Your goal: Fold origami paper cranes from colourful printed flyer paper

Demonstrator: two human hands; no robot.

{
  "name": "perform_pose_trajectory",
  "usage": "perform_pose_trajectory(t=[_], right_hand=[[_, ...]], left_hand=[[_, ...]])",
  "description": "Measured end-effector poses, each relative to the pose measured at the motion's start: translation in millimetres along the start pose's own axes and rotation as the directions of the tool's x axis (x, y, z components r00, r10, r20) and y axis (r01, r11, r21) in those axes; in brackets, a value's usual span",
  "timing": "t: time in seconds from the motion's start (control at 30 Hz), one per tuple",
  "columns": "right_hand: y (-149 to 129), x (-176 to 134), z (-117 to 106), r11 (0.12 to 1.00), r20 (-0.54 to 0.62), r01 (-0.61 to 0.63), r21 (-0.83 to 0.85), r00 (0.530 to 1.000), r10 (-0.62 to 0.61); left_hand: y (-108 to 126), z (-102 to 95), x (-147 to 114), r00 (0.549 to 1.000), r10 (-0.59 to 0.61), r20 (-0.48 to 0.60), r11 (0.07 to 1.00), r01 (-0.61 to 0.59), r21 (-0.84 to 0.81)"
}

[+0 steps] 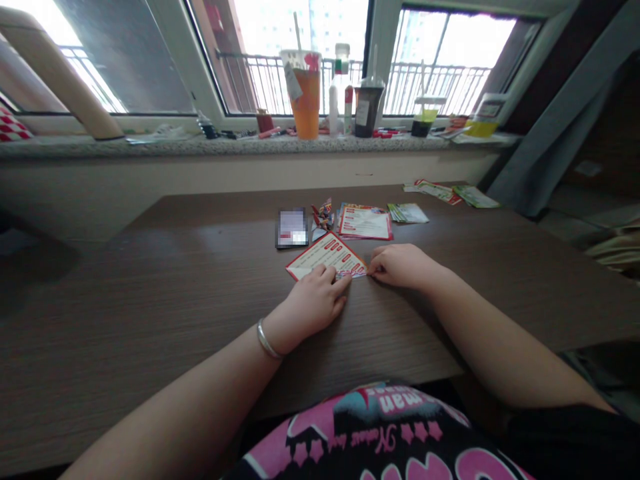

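Note:
A printed paper sheet [325, 255] with a red border lies on the table, its near edge folded over. My left hand [320, 297] rests on that near edge, fingers spread and pressing the paper. At the sheet's right corner, my right hand [400, 265] pinches the paper between thumb and curled fingers. Just behind stands a small folded paper piece [323, 217] in several colours. Beside it is a stack of similar printed sheets [365, 222], and to the left a phone [292, 228] with a blurred screen.
More leaflets [407, 213] lie right of the stack, with others [445, 193] at the table's far right edge. On the windowsill [225, 147] stand a tall orange drink cup [306, 100], a dark cup [369, 110], bottles and pens. The brown table [175, 280] extends to both sides.

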State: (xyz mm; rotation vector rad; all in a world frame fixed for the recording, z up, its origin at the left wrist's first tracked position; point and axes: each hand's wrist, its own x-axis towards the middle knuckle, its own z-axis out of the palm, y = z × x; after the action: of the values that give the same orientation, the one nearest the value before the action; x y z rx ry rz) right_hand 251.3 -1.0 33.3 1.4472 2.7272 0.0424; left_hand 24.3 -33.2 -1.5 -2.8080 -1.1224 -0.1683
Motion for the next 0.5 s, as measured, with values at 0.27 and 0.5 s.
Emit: perform_pose_trajectory(t=[0.27, 0.5], right_hand=[[13.2, 0.4, 2.0, 0.998, 0.041, -0.054, 0.027, 0.998, 0.053], [22.6, 0.4, 2.7, 0.996, 0.015, -0.071, 0.057, 0.997, 0.070]], left_hand=[[0.3, -0.6, -0.2, 1.000, 0.000, 0.006, 1.000, 0.000, 0.010], [-0.9, 0.4, -0.4, 1.000, 0.007, 0.004, 1.000, -0.007, 0.006]])
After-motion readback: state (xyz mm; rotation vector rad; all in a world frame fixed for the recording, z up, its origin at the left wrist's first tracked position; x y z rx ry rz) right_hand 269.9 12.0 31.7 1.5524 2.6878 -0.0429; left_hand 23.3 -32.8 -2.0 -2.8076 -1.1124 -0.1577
